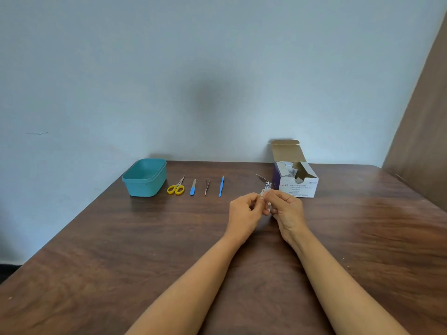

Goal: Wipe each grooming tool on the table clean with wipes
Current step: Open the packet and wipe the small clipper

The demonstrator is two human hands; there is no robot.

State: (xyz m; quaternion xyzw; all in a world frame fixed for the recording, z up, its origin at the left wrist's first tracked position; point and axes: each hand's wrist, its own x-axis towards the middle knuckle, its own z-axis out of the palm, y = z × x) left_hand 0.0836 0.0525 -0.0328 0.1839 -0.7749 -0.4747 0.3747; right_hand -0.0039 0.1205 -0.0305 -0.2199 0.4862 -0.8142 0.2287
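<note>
Grooming tools lay in a row at mid-frame on the bench (338, 238), between a teal tub (144, 177) and an open box of alcohol swabs (296, 180). Both hands met right of centre: right hand (287, 210) clenched around a nail clipper (265, 187), left hand (244, 211) pinching at it, wipe hidden. Scissors (176, 187), file (193, 187), tweezers (207, 186) and blue pick (221, 186) seemingly awaited wiping.

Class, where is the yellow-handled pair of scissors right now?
In the head view, the yellow-handled scissors lie left of centre on the wooden table, between the teal plastic tub and the blue-handled nail file.
</note>
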